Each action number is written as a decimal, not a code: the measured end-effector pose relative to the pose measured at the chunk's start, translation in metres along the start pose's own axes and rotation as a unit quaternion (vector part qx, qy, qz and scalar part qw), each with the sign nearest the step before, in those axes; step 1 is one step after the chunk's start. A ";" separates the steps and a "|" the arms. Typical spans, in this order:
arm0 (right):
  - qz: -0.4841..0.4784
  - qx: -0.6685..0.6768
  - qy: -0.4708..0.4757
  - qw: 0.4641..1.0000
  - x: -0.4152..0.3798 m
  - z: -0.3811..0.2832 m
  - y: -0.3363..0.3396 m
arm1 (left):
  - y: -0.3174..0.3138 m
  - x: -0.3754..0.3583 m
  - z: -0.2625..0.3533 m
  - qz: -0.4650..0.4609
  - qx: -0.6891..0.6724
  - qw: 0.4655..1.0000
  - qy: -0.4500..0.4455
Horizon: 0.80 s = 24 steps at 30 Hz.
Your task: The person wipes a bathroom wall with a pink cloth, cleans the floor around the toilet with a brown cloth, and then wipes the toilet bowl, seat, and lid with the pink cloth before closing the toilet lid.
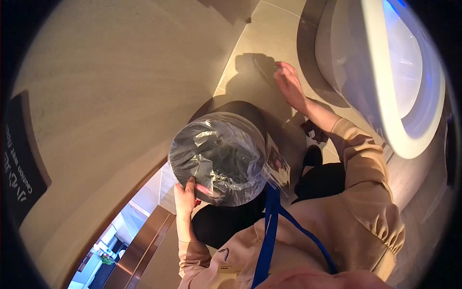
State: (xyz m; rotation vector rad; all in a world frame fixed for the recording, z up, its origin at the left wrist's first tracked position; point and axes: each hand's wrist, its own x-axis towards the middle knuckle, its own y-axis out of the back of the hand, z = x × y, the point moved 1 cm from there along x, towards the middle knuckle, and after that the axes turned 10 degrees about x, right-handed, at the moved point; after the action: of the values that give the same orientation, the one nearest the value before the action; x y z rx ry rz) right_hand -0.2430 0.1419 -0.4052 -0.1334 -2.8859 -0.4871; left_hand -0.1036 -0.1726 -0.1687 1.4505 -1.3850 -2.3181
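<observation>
From where I stand, I see a person down low near a toilet (416, 139). A round bin (240, 119) is in front of them, close to their knees, with the big tan wall (120, 72) on its other side. A clear bag (231, 164) covers the top of the bin, all crinkly and shiny. It looks dark under the bag, and a bit of red shows close to the thumb.

The left hand (186, 195) is on the near edge of the bin. Its thumb lies on top, over the bag, and its fingers go round the outside, so the edge is pinched between them.

The right hand (288, 84) is out past the bin, above the pale floor (276, 29). Its fingers are bent and close to each other. I can't tell if the tips touch the thumb. A dark shadow lies on the floor just beside that hand.

A blue strap (269, 231) hangs down the front of the person's tan top (365, 164). A card (276, 166) is right by the side of the bin. A black shoe (313, 156) pokes out near it, and a small dark thing (315, 132) is under the right arm; I can't tell what it is. Far to the left is a black sign (24, 164) with white words that say "Caution wet floor".
</observation>
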 end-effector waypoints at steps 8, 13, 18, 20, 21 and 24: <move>-0.035 0.127 0.114 0.985 0.093 -0.230 0.091 | 0.007 -0.005 0.010 -0.028 -0.016 0.999 -0.036; 0.104 -0.142 0.219 0.960 0.119 -0.291 0.197 | 0.001 0.008 -0.016 0.053 0.032 0.985 -0.161; 0.228 -0.205 0.071 0.949 0.139 -0.245 0.329 | 0.005 0.012 -0.021 0.042 0.059 0.981 -0.182; 0.154 -0.353 -0.079 0.919 0.135 -0.193 0.391 | 0.006 0.014 -0.022 0.051 0.091 0.975 -0.196; 0.080 -0.349 -0.163 0.919 0.131 -0.169 0.412 | 0.005 0.014 -0.023 0.052 0.056 0.972 -0.222; 0.011 -0.358 -0.235 0.904 0.102 -0.167 0.389 | 0.017 -0.015 0.010 -0.029 0.029 0.992 -0.121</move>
State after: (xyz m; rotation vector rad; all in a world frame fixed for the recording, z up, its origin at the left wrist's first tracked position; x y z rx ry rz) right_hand -0.2618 0.4574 -0.1064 -0.4463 -2.9594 -1.6977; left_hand -0.1093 -0.1690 -0.1451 1.2725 -1.4966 -2.5849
